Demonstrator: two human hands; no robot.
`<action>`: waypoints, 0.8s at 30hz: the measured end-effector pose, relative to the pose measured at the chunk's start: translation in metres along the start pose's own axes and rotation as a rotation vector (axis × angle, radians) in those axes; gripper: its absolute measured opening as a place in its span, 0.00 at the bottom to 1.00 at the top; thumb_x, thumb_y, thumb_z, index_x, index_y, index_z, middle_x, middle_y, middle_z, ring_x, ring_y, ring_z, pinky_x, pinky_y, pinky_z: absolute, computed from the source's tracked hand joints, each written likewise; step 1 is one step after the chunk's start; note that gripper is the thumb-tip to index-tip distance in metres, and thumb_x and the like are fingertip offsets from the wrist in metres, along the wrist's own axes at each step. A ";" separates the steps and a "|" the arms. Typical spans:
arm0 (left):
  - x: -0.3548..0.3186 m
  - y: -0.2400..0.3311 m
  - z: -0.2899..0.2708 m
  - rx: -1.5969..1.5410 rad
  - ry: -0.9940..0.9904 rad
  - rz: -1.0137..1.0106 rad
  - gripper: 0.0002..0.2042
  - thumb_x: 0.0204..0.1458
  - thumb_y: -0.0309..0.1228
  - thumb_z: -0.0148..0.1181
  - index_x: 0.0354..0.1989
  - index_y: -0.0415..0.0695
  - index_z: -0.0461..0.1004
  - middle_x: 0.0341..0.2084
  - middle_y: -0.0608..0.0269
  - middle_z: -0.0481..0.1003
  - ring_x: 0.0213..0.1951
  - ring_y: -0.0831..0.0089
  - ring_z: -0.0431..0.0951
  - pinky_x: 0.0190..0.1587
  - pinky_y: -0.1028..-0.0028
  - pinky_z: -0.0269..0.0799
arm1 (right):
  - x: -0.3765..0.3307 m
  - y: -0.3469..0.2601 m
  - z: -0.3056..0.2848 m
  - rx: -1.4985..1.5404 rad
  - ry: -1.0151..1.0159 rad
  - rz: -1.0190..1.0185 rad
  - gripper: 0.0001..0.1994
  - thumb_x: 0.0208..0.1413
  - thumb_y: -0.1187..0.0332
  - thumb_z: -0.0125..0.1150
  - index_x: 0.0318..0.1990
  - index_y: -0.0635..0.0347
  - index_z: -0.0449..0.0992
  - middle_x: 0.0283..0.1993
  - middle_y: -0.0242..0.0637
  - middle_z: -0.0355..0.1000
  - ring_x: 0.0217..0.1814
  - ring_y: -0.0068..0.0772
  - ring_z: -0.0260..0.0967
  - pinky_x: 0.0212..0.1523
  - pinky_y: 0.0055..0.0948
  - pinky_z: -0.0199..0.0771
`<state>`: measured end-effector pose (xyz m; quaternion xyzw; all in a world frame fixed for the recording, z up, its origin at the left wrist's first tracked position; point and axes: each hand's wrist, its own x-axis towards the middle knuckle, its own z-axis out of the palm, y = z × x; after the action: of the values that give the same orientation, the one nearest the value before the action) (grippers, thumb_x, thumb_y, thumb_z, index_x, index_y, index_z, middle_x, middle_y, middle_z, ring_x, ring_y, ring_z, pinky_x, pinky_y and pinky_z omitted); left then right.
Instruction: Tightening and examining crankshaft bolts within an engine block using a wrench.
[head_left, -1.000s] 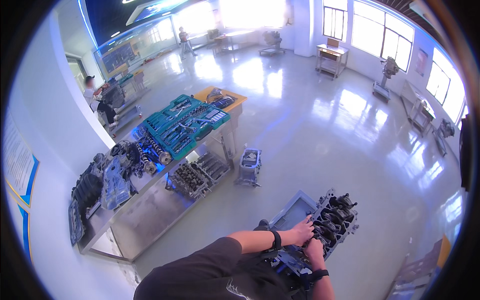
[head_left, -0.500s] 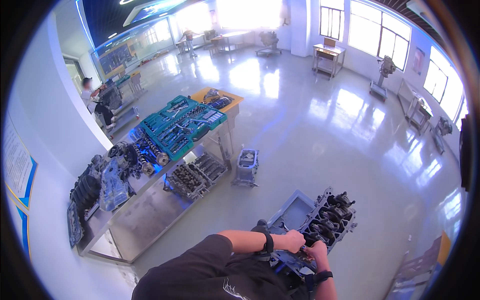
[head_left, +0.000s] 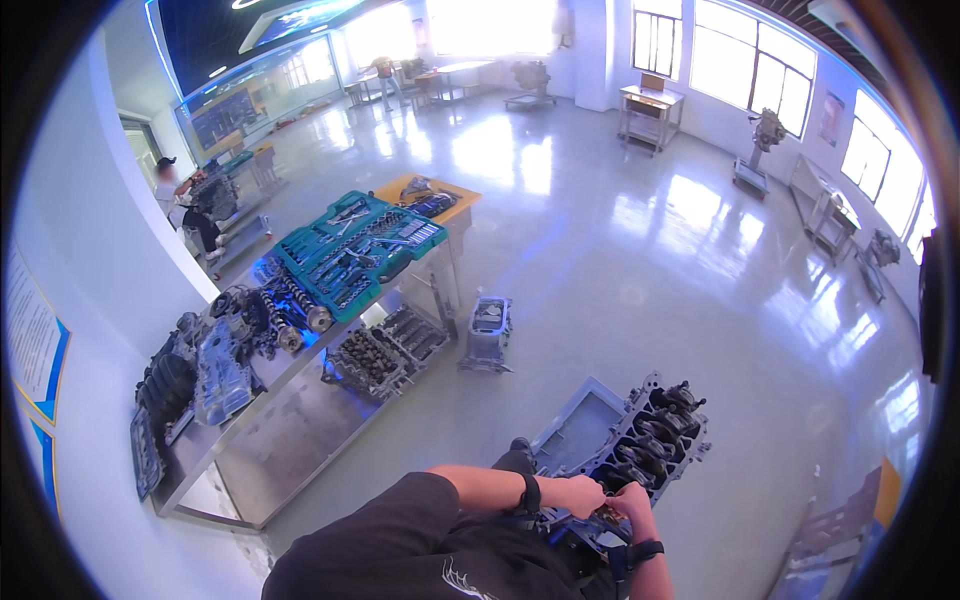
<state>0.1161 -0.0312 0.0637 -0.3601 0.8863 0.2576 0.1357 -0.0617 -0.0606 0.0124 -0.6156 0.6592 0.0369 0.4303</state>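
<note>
An engine block (head_left: pixel 697 437) with its open underside facing up stands before me, dark crank parts lying in a row along it. Over its near end my two hands meet. My left hand (head_left: pixel 582 496) is closed, with the fingertips pressed toward the right hand. Beside it my right hand (head_left: pixel 633 502) bends its fingers in a pinch. Between them shows a small coppery and dark piece, too small to name. The fingers and forearms hide most of the block's near end.
A grey tray (head_left: pixel 577 428) lies left of the block. At the left, a metal bench (head_left: pixel 290 380) carries a green socket tool case (head_left: pixel 350 250), camshafts and engine covers, with cylinder heads below. Another engine part (head_left: pixel 488 335) stands on the floor. Two people work far off.
My view has shifted slightly, so the room sits a little further left. Both hands stay together at the block's near end, with the left hand slightly lower.
</note>
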 end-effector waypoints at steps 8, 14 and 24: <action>0.015 0.004 0.012 -0.140 0.080 -0.027 0.09 0.43 0.30 0.57 0.29 0.39 0.80 0.28 0.47 0.78 0.33 0.51 0.80 0.34 0.57 0.75 | 0.024 0.018 0.009 -0.131 0.019 0.001 0.14 0.36 0.60 0.70 0.21 0.64 0.80 0.21 0.40 0.77 0.26 0.34 0.78 0.34 0.30 0.77; 0.030 -0.010 0.036 -0.265 0.022 -0.140 0.08 0.42 0.28 0.57 0.30 0.40 0.80 0.28 0.47 0.78 0.32 0.53 0.80 0.34 0.58 0.75 | 0.008 -0.008 0.008 -0.124 0.061 0.028 0.19 0.35 0.53 0.69 0.21 0.65 0.79 0.22 0.42 0.76 0.30 0.40 0.78 0.37 0.35 0.77; 0.032 -0.010 0.044 -0.530 0.021 -0.128 0.11 0.45 0.25 0.47 0.24 0.40 0.79 0.17 0.56 0.78 0.25 0.63 0.81 0.30 0.65 0.76 | -0.023 -0.042 -0.002 -0.375 0.169 0.056 0.21 0.38 0.56 0.66 0.35 0.65 0.80 0.39 0.50 0.77 0.44 0.48 0.76 0.44 0.39 0.76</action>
<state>0.1037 -0.0311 0.0100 -0.4411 0.7646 0.4678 0.0433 -0.0304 -0.0540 0.0476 -0.6672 0.6914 0.1194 0.2502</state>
